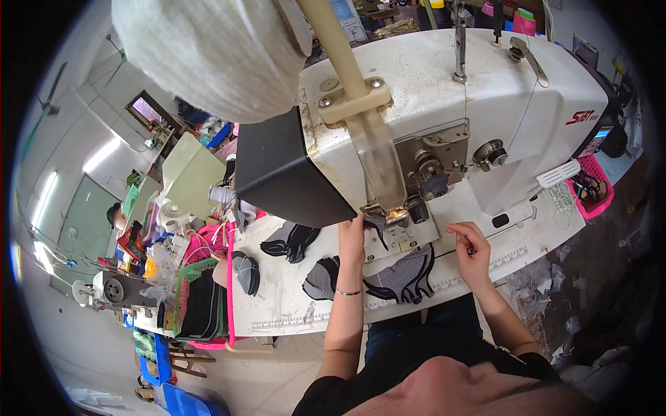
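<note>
A white sewing machine (423, 90) stands over the table in front of me. My left hand (352, 239) reaches beside its needle area, fingers together at the edge of a small grey and black fabric piece (377, 227). The black cover hides part of those fingertips. To the right of the needle, my right hand (472, 253) hovers with curled fingers around a small dark thing I cannot make out. Between my forearms, grey fabric pieces with black edging (402, 276) lie at the table's front edge.
More grey and black fabric stacks (291, 240) lie left of my left hand, with another pile (245, 272) farther left. A ruler strip (291, 322) runs along the front edge. A large white thread cone (208, 55) hangs close above. A pink basket (592, 187) sits at the right.
</note>
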Demonstrator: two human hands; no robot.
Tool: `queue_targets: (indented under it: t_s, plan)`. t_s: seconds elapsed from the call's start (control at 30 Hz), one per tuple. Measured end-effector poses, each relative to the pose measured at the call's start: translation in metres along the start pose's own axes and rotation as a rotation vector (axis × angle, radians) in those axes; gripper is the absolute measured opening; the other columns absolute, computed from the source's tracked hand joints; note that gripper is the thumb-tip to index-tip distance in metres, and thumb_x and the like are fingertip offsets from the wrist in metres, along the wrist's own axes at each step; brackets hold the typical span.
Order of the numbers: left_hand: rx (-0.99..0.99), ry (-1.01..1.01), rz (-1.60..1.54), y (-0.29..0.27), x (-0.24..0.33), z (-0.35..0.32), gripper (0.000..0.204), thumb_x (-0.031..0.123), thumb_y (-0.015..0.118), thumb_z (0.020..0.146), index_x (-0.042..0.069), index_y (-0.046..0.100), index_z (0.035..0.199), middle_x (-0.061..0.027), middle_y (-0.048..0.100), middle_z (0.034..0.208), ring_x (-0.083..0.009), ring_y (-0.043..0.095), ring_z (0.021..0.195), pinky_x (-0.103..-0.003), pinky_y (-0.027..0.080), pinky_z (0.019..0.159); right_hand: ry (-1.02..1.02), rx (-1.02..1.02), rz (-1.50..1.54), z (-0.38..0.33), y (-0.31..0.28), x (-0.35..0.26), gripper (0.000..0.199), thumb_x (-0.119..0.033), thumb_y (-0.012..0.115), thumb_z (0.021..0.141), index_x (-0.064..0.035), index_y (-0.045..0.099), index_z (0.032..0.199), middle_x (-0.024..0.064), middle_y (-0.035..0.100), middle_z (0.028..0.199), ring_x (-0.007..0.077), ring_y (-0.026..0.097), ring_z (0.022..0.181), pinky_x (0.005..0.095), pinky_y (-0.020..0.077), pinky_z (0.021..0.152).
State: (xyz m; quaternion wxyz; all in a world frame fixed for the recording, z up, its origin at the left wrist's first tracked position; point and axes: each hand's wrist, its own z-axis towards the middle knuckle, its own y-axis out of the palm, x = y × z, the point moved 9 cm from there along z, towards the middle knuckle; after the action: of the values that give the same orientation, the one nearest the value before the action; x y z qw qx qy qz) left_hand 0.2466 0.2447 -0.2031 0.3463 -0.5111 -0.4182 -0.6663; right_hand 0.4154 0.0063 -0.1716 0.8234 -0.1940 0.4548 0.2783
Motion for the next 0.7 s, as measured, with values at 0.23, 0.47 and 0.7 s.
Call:
queue_targets:
  t_s: [0.23, 0.47, 0.7]
  plan:
    - [0.250, 0.255, 0.389, -0.020, 0.045, -0.016, 0.024, 0.018, 0.055, 0.092, -0.005, 0.056, 0.098, -0.0064, 0.058, 0.085, -0.0116, 0.049, 0.077, -0.026, 0.040, 0.068, 0.076, -0.017, -0.032, -0.004, -0.002, 0.012, 0.028, 0.010, 0.048, 0.081, -0.0013, 0.061, 0.103, 0.0037, 0.059, 0.092, 0.0040, 0.041, 0.058, 0.0176, 0.0327, 0.052]
    - [0.079, 0.117, 0.195, -0.007, 0.030, -0.007, 0.016, 0.012, 0.057, 0.088, -0.003, 0.057, 0.082, 0.0004, 0.055, 0.071, -0.0064, 0.045, 0.064, -0.024, 0.035, 0.058, 0.133, -0.182, -0.137, -0.007, 0.022, 0.019, 0.017, -0.005, 0.054, 0.089, -0.0003, 0.059, 0.105, 0.0059, 0.058, 0.089, 0.0114, 0.046, 0.060, 0.0238, 0.0399, 0.058]
    - [-0.061, 0.090, -0.063, 0.004, 0.039, -0.029, 0.015, 0.008, 0.060, 0.089, -0.002, 0.059, 0.100, -0.0021, 0.063, 0.092, -0.0060, 0.055, 0.081, -0.023, 0.045, 0.073, 0.315, -0.422, -0.055, -0.019, 0.056, 0.024, 0.025, -0.020, 0.042, 0.099, 0.0000, 0.057, 0.099, 0.0001, 0.050, 0.071, 0.0050, 0.039, 0.059, 0.0202, 0.0335, 0.054]
